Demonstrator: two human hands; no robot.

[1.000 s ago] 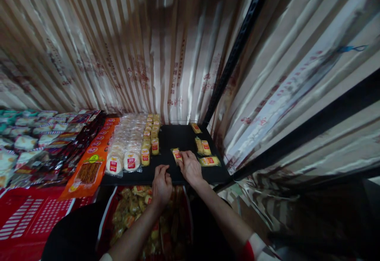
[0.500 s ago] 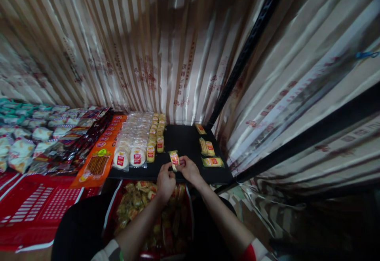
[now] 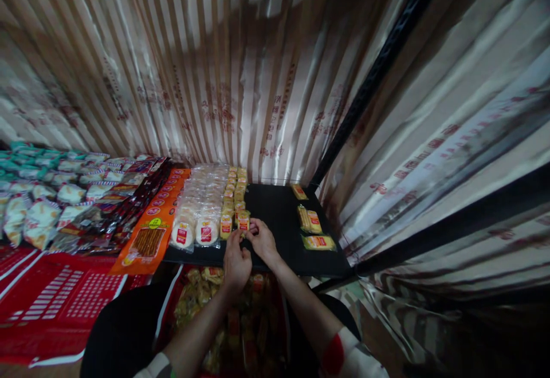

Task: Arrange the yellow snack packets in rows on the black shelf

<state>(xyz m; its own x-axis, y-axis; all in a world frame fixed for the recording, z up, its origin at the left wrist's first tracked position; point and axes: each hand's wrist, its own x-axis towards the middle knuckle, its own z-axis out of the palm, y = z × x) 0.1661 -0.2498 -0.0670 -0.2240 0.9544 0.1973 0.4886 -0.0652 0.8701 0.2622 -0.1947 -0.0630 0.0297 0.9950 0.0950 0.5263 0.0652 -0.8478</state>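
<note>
A small yellow snack packet (image 3: 243, 221) with a red label is pinched between my hands at the front end of the yellow packet rows. My left hand (image 3: 237, 256) closes on its lower edge. At its right side, the fingers of my right hand (image 3: 262, 240) grip it too. Just left stands another yellow packet (image 3: 226, 224), front of a row running back. Beside that row lie round white crackers (image 3: 207, 231) in clear wrappers. Below my forearms, a red basket (image 3: 168, 298) holds many loose yellow packets, partly hidden by my arms.
Three yellow packets (image 3: 319, 243) lie apart at the right of the black shelf (image 3: 275, 212). An orange pretzel-stick bag (image 3: 150, 240), dark red packets (image 3: 129, 197) and white bags (image 3: 40, 220) fill the left. A black post (image 3: 365, 89) rises at the right before the striped curtain.
My hands have carried the yellow packet left, up to the front of the right-hand yellow row, beside the neighbouring packet. The view has shifted slightly.
</note>
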